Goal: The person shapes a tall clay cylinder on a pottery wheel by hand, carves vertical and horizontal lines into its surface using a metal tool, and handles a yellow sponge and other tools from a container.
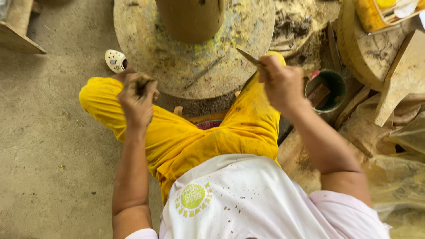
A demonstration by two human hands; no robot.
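A thin flat blade (249,57) is pinched in the right hand (281,84) over the round wheel (195,66); a dark clay lump (141,86) is clenched in the left hand (138,102).

Soft, even daylight, moderately bright, no glare or hard shadows, just a faint dim patch under the round clay-smeared wheel (195,66); centre fairly sharp, slight motion blur on both hands, wide-angle stretch at the edges, right-side plastic sheet (398,177) looks hazy and low-contrast.
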